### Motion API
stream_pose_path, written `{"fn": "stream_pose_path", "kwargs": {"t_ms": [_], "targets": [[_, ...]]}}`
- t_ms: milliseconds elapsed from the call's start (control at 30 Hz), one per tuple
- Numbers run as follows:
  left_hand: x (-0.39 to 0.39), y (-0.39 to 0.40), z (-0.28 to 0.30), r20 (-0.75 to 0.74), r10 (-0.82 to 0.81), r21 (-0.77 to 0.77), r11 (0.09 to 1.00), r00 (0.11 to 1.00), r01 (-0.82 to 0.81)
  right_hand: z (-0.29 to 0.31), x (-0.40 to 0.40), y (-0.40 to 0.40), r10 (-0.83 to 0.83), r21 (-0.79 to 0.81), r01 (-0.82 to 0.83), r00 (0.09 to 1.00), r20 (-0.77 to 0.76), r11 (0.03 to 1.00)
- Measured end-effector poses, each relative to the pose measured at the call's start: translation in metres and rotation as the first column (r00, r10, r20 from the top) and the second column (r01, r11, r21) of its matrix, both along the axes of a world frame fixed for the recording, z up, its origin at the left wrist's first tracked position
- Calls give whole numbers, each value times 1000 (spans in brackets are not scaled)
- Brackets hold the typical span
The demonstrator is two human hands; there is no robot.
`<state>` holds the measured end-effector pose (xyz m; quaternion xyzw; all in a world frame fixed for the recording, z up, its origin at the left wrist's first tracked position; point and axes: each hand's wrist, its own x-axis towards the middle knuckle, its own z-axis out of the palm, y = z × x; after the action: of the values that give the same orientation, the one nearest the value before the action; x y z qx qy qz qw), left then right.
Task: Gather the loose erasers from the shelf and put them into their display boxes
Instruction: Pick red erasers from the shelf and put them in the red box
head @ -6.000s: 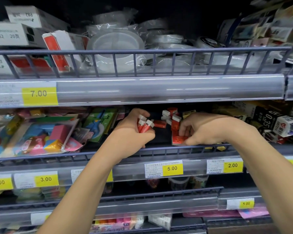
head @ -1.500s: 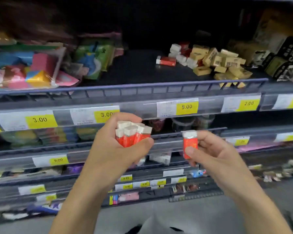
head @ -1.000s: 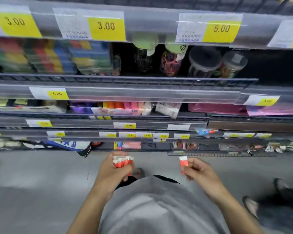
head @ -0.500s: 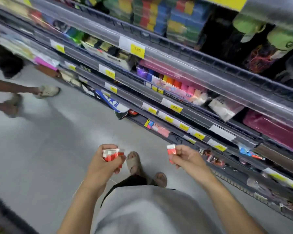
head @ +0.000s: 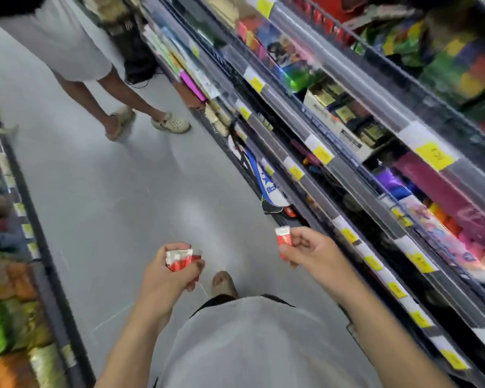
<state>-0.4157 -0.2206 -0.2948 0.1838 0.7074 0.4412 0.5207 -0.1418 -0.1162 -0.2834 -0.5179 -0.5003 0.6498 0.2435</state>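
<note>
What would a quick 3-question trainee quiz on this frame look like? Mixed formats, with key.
1. True or false: the left hand grips a bunch of red-and-white erasers.
2. The right hand pinches: A) one eraser B) a price tag C) nothing.
3. Fill in: the shelves with yellow price tags run along the person's ___ side.

Key: 1 true; 2 A; 3 right.

The left hand grips a bundle of red-sleeved white erasers at six o'clock; at three o'clock of it, apart, the right hand pinches a single red-sleeved eraser; grey metal shelving runs farther toward three.
</note>
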Motion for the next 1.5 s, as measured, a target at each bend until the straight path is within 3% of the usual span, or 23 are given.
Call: {"fn": "stream_pose_path", "kwargs": {"t_ms": [433, 700, 933, 1100, 1233, 1333, 1500], "targets": [[-123, 145, 17, 5, -5, 103, 995, 1000, 4, -19, -91, 92, -55, -78, 61, 995, 79, 995], [-181, 233, 9, -26, 44, 30, 999, 999, -43, -33, -157, 213, -3, -94, 10, 997, 77, 996], [-219, 311, 13, -28, 54, 30, 998, 998, -53, -7, -212, 323, -8, -2, 8, 1000, 13, 1000], [-238, 388, 34, -25, -70, 108, 992, 997, 73, 28, -234, 367, -71, 78, 74, 997, -38, 994], [-252, 464, 58, -32, -260, 216, 941, 965, 261, 53, -247, 389, -235, 86, 243, 967, -100, 966], [-252, 519, 81, -46, -406, 289, 869, 913, 401, 75, -252, 399, -358, 75, 372, 921, -152, 925], [-228, 600, 131, -116, -620, 430, 673, 776, 602, 115, -253, 406, -524, 152, 581, 798, -297, 800]]}}
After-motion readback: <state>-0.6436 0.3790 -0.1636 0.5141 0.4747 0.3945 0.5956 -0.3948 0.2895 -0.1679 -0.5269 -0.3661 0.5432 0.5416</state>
